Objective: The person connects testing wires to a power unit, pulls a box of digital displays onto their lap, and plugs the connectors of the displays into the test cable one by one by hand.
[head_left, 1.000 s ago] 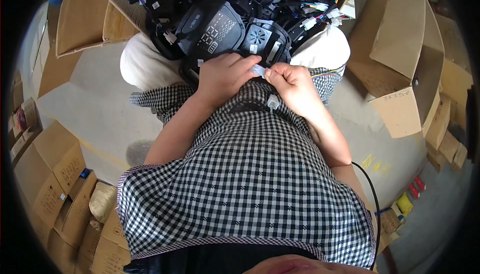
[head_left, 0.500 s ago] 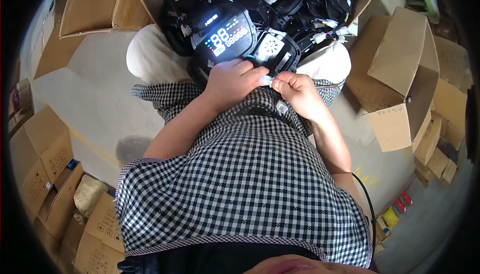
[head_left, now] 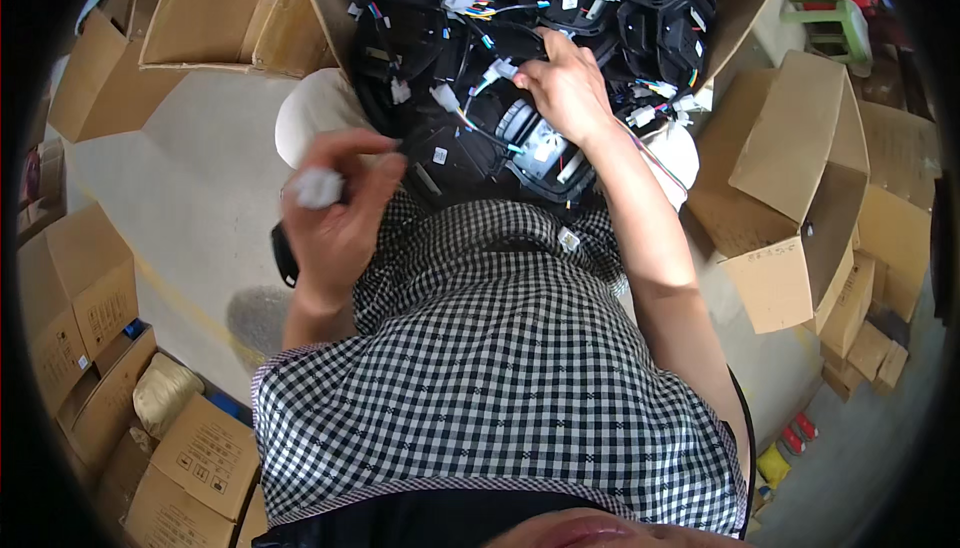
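Note:
My left hand (head_left: 335, 213) is raised to the left of my lap, blurred, its fingers curled around a small whitish thing (head_left: 318, 188) too smeared to name. My right hand (head_left: 568, 88) reaches over the pile, thumb and finger pinching a white wire connector (head_left: 502, 70). Under it lies a black display unit (head_left: 545, 153) with its back up and a silvery label. Beside that, another black display unit (head_left: 440, 156) rests near my lap. A loose white connector (head_left: 445, 98) hangs on coloured wires between the hands.
A cardboard box (head_left: 745, 18) between my knees holds several black display units with wires. Open cartons (head_left: 800, 168) stand at right, with a green stool (head_left: 845, 28) behind. More cartons (head_left: 85, 278) line the left. A white plug (head_left: 568, 240) lies on my checked apron.
My hands have parted: the left swung left and up, the right moved up onto the pile. The display that was lit with digits no longer shows a lit screen.

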Available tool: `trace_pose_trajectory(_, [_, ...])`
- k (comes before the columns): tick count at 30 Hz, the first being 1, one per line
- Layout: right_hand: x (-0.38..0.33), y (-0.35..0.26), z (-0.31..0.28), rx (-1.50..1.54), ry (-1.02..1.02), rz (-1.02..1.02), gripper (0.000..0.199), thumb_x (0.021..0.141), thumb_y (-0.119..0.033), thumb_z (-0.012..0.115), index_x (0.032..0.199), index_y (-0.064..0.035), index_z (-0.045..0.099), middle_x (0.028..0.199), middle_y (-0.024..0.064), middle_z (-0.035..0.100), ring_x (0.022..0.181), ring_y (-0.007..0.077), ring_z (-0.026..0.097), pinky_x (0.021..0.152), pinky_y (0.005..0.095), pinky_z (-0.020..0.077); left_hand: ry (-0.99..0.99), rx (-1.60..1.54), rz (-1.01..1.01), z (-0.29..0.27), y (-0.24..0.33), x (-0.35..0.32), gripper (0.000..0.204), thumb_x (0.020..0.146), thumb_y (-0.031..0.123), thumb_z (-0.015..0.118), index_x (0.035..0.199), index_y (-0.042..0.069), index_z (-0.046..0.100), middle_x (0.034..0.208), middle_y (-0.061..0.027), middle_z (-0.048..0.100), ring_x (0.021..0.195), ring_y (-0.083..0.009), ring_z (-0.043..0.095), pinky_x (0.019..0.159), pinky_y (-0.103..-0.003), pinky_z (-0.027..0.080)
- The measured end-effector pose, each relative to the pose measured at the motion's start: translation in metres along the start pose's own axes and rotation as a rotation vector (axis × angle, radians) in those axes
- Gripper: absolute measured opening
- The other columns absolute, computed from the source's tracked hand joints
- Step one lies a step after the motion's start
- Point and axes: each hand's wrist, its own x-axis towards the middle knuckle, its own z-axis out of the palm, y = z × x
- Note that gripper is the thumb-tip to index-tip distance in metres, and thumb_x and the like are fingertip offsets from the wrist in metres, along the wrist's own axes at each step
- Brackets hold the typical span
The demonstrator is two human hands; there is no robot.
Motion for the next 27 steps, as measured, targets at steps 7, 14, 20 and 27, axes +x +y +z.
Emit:
trace_pose_trajectory(7, [-0.057,-0.026,-0.034,-0.214,0.265,-0.411,0.025,0.064,-0.016,0.070,0.087,-0.0050,0.067,0.120,0.0104,0.058,0.110,0.0253,0.057,0.088,0.0371,0.0414,-0.075,-0.352,-0.408,0.036,-0.044,0.011,0.040,0.100,0.027,0.044,0.127,-0.002,0.048,0.105,-0.0062,0.065,0.065,-0.0072,0.055,0.056,-0.021,0.042])
trace_pose_trajectory(14, [-0.086,-0.043,-0.012,-0.221,0.112,-0.363,0.032,0.071,-0.009,0.064,0.102,-0.0041,0.066,0.124,0.0029,0.058,0.120,0.0182,0.051,0.101,0.0360,0.0379,-0.076,-0.578,-0.352,0.054,-0.063,0.026,0.044,0.101,0.026,0.043,0.135,0.000,0.037,0.113,-0.0080,0.064,0.060,-0.0077,0.054,0.056,-0.021,0.044])
trace_pose_trajectory(20, [-0.078,-0.033,-0.028,0.598,-0.253,-0.102,0.011,0.084,-0.006,0.059,0.093,-0.0007,0.063,0.107,0.0089,0.062,0.091,0.0215,0.066,0.078,0.0363,0.0536,-0.126,-0.208,-0.223,0.033,-0.072,0.008,0.036,0.094,0.008,0.055,0.129,0.005,0.052,0.093,-0.0032,0.063,0.075,-0.0102,0.057,0.068,-0.022,0.046])
trace_pose_trajectory(27, [-0.038,-0.078,-0.047,0.742,-0.174,0.250,0.014,0.088,-0.018,0.059,0.083,-0.0060,0.064,0.059,0.0112,0.058,0.053,0.0254,0.060,0.050,0.0351,0.0460,-0.324,0.283,0.001,0.024,-0.072,0.011,0.043,0.080,-0.001,0.063,0.121,0.008,0.060,0.102,-0.0109,0.066,0.092,-0.0247,0.064,0.081,-0.030,0.048])
